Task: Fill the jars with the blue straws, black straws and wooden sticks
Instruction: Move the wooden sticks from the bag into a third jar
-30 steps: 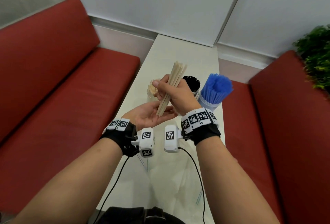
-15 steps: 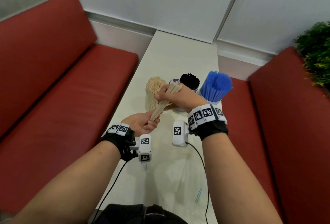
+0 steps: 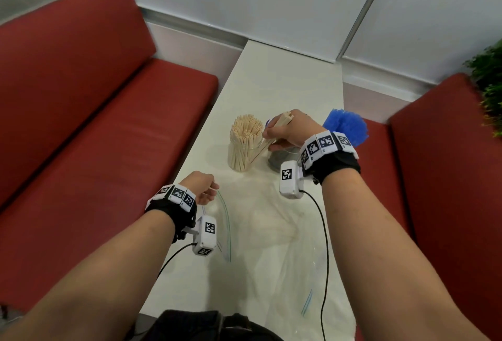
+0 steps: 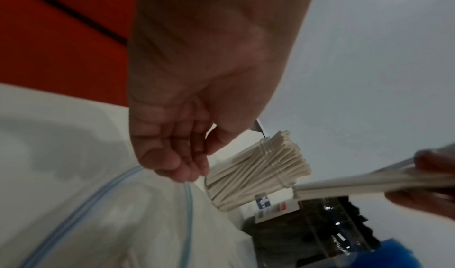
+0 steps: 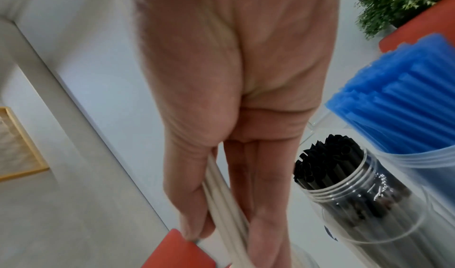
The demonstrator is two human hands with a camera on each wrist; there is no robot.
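My right hand [image 3: 274, 136] grips a bundle of wooden sticks [image 3: 282, 120] tilted, its lower end at the rim of the jar of wooden sticks [image 3: 244, 147]. In the right wrist view the thumb and fingers [image 5: 261, 204] clamp the pale sticks [image 5: 216, 190]. Beside them stand the black straws jar [image 5: 332, 167] and the blue straws [image 5: 406, 106] in their jar. My wrist hides most of the black straws jar [image 3: 279, 159] in the head view; the blue straws [image 3: 346, 126] show behind it. My left hand [image 3: 210, 191] hangs loosely curled and holds nothing, just above a clear zip bag [image 3: 260, 221].
The narrow white table [image 3: 285, 74] runs between two red benches [image 3: 95, 123]. Clear zip bags [image 4: 98, 204] cover its near half. A green plant [image 3: 489, 87] stands at the far right. Wrist camera cables trail over the bags.
My left hand let go of the bundle's lower end and dropped toward the bag. My right hand carried the bundle forward and down to the stick jar.
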